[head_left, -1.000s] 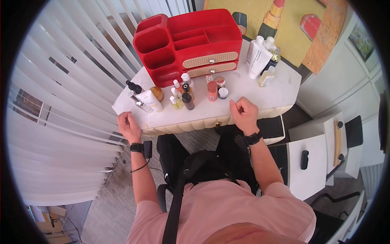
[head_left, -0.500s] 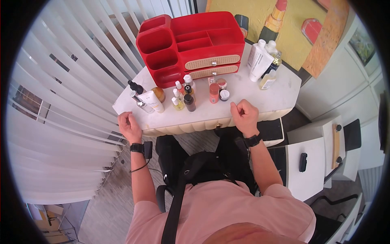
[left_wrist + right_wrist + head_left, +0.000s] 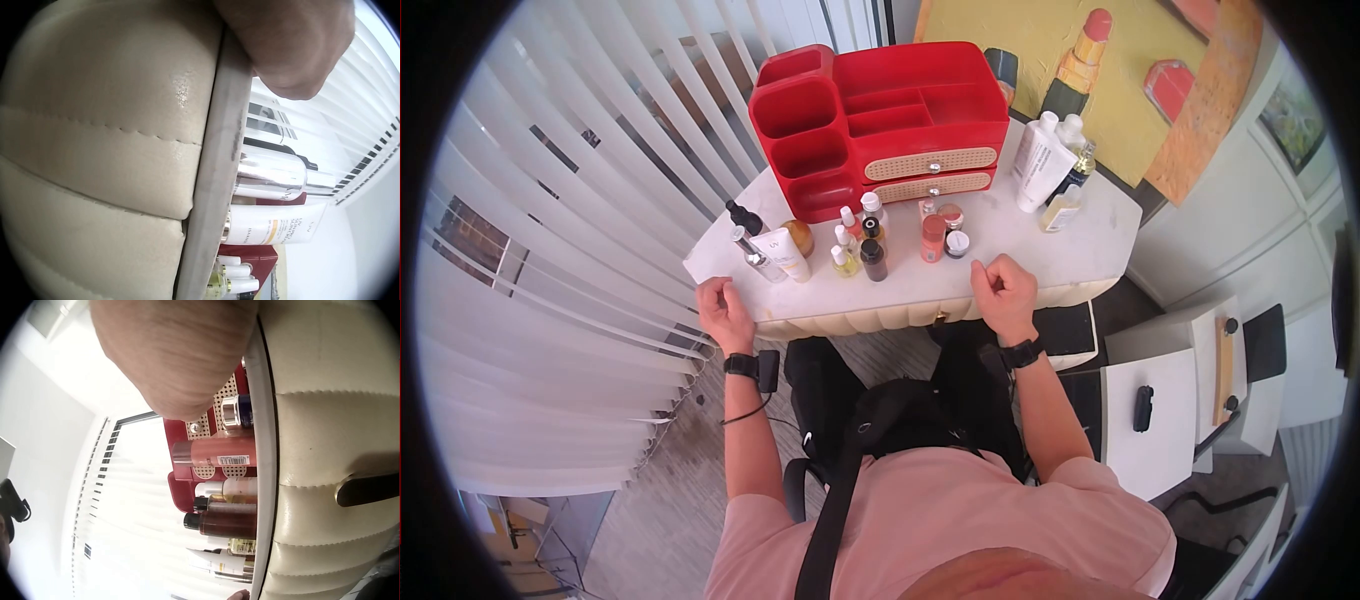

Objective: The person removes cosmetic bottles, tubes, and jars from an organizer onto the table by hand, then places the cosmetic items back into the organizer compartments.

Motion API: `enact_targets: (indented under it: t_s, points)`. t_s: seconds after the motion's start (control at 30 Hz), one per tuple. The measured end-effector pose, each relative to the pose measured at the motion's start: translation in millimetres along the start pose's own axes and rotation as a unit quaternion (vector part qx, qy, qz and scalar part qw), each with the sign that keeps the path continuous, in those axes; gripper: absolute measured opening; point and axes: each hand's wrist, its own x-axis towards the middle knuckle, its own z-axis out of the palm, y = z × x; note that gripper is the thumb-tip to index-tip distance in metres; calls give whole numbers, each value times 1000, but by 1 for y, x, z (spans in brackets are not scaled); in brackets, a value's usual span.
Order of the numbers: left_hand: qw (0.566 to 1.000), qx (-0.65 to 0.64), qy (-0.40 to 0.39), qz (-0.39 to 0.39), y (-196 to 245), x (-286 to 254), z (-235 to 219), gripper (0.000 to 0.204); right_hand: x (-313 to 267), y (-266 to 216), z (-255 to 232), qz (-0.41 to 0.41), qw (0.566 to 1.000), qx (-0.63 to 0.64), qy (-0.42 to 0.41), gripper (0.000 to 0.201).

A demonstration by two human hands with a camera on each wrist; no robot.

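Observation:
At the table's front left corner my left hand (image 3: 726,316) rests on the edge, fingers loosely curled, holding nothing. Nearest to it stand a silver-capped bottle (image 3: 756,254) and a white tube (image 3: 782,254). My right hand (image 3: 1006,298) lies on the front edge further right, also loosely curled around nothing. Just behind it are a small white-lidded jar (image 3: 957,244) and a coral bottle (image 3: 933,240). A red organizer (image 3: 880,150) with two woven-front drawers stands at the back. In the right wrist view, the palm side of my hand hides part of the organizer.
Several small bottles (image 3: 873,262) cluster mid-table. White tubes and bottles (image 3: 1040,175) stand at the back right. The white table (image 3: 1060,262) has a padded cream front (image 3: 119,144) with a metal handle (image 3: 369,489). Blinds (image 3: 570,330) hang close on the left; a lipstick painting (image 3: 1040,65) leans behind.
Table, organizer and bottles sit slightly lower in the head view as it tilts. Both hands stay resting at the edge, and no object on the table has moved.

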Motion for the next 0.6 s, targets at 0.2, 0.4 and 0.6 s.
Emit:
enact_targets:
  t_s: [0.2, 0.4, 0.6]
  points:
    - [1000, -11, -3, 5, -3, 0, 1, 9, 0, -2, -1, -8, 1000, 1, 6, 36]
    - [1000, -11, 0, 7, 4, 0, 1, 10, -1, 0, 0, -3, 1000, 3, 3, 37]
    - [1000, -5, 2, 19, 2, 0, 1, 10, 0, -1, 0, -9, 1000, 4, 6, 37]
